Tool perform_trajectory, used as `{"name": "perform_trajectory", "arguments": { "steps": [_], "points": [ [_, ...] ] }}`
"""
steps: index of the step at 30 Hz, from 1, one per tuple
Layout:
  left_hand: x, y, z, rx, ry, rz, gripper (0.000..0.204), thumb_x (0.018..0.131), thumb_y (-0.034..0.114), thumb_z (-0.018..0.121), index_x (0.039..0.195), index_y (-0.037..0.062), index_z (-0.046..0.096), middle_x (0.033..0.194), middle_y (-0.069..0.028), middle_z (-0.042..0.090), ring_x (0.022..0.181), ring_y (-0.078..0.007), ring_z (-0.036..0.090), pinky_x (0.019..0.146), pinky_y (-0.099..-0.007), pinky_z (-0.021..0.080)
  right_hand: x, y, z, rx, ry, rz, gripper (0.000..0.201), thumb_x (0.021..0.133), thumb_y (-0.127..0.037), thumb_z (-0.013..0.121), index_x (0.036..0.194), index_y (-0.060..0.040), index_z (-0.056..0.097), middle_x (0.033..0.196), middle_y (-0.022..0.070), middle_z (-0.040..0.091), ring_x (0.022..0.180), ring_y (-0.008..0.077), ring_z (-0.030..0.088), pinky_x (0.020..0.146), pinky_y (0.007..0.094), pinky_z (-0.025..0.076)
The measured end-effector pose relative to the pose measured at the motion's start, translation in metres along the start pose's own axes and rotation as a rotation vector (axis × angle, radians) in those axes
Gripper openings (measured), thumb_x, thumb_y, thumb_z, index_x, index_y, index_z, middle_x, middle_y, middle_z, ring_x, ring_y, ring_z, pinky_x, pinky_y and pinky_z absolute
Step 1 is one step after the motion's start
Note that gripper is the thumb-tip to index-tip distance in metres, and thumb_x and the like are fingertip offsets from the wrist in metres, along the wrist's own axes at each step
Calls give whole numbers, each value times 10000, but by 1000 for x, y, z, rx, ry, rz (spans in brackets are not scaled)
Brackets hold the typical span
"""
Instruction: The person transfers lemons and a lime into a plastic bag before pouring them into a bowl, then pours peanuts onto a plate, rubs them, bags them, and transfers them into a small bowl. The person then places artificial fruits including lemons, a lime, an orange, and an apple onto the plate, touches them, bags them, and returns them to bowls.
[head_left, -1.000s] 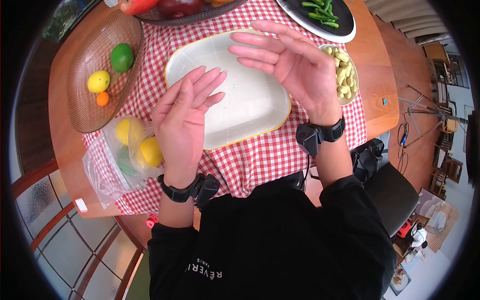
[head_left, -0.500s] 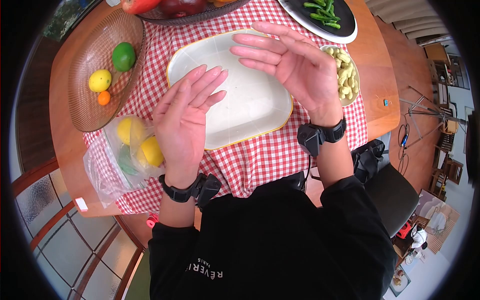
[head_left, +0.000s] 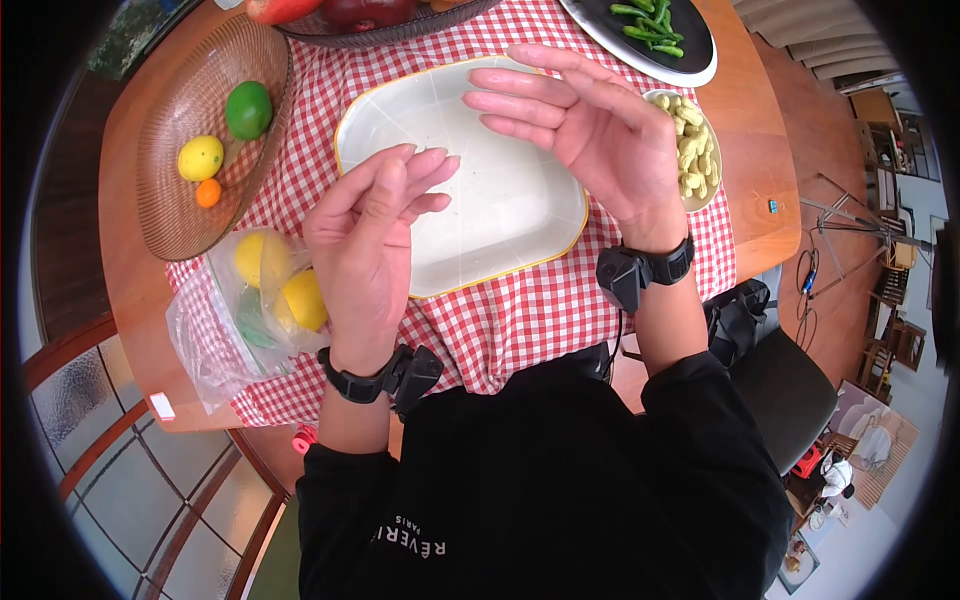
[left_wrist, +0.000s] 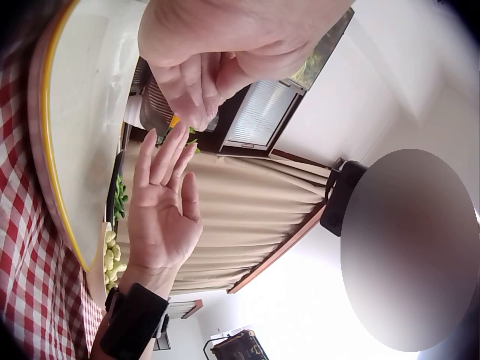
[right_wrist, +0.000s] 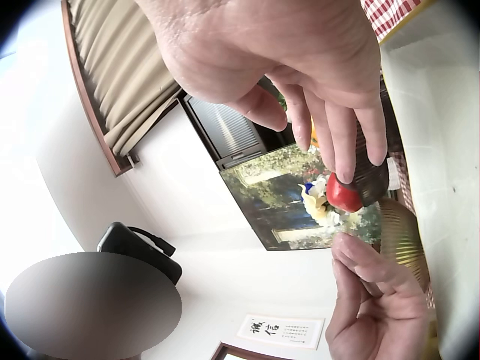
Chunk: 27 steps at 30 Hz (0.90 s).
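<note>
Both hands hover over a white tray [head_left: 480,235] with a yellow rim, palms turned toward each other and a gap between them. My left hand [head_left: 362,245] is above the tray's left part, its fingers loosely bent and the thumb close to them. Nothing shows in its grasp. Over the tray's right part, my right hand [head_left: 615,150] has long, nearly straight fingers and holds nothing. The left wrist view shows the right palm [left_wrist: 161,229] facing the camera. In the right wrist view, the left fingers [right_wrist: 367,259] are bent toward the thumb. The tray's bottom is bare.
At left stands a ribbed basket [head_left: 160,165] with a green fruit, a yellow fruit and a small orange one. A plastic bag [head_left: 215,335] with yellow fruit lies nearer. Peanuts [head_left: 690,150] fill a plate at right; green peppers [head_left: 650,30] lie on a dark plate beyond.
The left hand's fingers have bent and dipped slightly, and its thumb now shows in front of them. The right hand has stayed nearly still.
</note>
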<state>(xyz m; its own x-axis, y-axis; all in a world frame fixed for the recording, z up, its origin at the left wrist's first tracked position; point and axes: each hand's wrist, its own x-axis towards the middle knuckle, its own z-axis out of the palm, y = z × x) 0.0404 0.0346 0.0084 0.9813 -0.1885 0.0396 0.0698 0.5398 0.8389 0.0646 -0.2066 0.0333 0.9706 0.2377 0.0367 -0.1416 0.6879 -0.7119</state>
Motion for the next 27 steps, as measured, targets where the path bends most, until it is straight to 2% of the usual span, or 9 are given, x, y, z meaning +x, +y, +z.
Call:
{"name": "perform_trajectory", "arguments": {
  "steps": [7, 9, 11, 13, 14, 15, 18, 21, 27],
  "points": [
    [-3, 0, -2, -19, -14, 12, 209, 1035, 27, 677, 1222, -64, 692, 1141, -236, 769, 1052, -326, 772, 892, -375, 628, 0, 1, 1, -1, 13, 16, 476, 1097, -175, 417, 1449, 125, 533, 1402, 378, 611, 1328, 473, 624, 1180, 502, 477],
    [0, -3, 2, -18, -5, 30, 191, 1015, -2, 693, 1195, -65, 693, 1104, -228, 773, 1013, -308, 777, 886, -372, 626, -1, -2, 1, -109, -13, 4, 515, 1122, -225, 357, 1499, 96, 499, 1464, 426, 529, 1374, 532, 560, 1214, 547, 431],
    [-1, -3, 2, -27, -14, 52, 174, 980, -50, 715, 1151, -65, 689, 1038, -201, 770, 945, -270, 769, 892, -369, 616, -2, -2, 1, -130, 11, -10, 466, 1118, -184, 408, 1467, 97, 535, 1409, 397, 593, 1324, 515, 610, 1185, 549, 468],
    [-2, -1, 5, -61, 15, 25, 211, 940, -88, 743, 1140, -58, 685, 1009, -174, 764, 925, -246, 757, 905, -362, 607, -3, 2, -4, -176, 3, -46, 399, 1099, -119, 490, 1428, 87, 581, 1338, 344, 664, 1273, 465, 663, 1158, 544, 508],
    [-2, -1, 4, -41, 10, 37, 227, 925, -97, 753, 1137, -55, 683, 1009, -171, 763, 930, -242, 756, 909, -356, 604, -2, 3, -6, -75, -28, -59, 318, 1056, -35, 596, 1355, 62, 641, 1234, 258, 734, 1185, 394, 726, 1123, 531, 550],
    [-2, -1, 4, -22, 5, 48, 243, 910, -106, 763, 1133, -51, 681, 1009, -167, 761, 935, -238, 754, 913, -349, 601, -2, 5, -8, -87, -24, -61, 318, 1056, -35, 596, 1355, 62, 641, 1234, 258, 734, 1185, 394, 726, 1123, 531, 550],
    [-2, -2, 0, 26, 13, 57, 265, 893, -109, 777, 1130, -46, 678, 1007, -161, 758, 943, -236, 753, 911, -340, 600, 0, 8, -9, -16, 14, -81, 217, 960, 89, 716, 1168, 29, 721, 1106, 166, 774, 1014, 233, 777, 975, 428, 656],
    [-3, -3, -2, 49, 23, 52, 255, 894, -101, 782, 1122, -48, 680, 990, -160, 760, 925, -244, 759, 897, -347, 605, -1, 10, -13, -48, 6, -98, 197, 961, 78, 720, 1152, 30, 725, 1095, 173, 776, 1003, 249, 784, 963, 425, 662],
    [-5, -1, -2, 52, 3, 64, 210, 962, -50, 738, 1167, -48, 691, 1054, -201, 783, 920, -283, 780, 852, -367, 620, -3, 6, -2, -39, 81, -79, 157, 946, 88, 726, 1098, 62, 752, 1051, 226, 778, 1022, 354, 784, 974, 460, 657]
  ]
}}
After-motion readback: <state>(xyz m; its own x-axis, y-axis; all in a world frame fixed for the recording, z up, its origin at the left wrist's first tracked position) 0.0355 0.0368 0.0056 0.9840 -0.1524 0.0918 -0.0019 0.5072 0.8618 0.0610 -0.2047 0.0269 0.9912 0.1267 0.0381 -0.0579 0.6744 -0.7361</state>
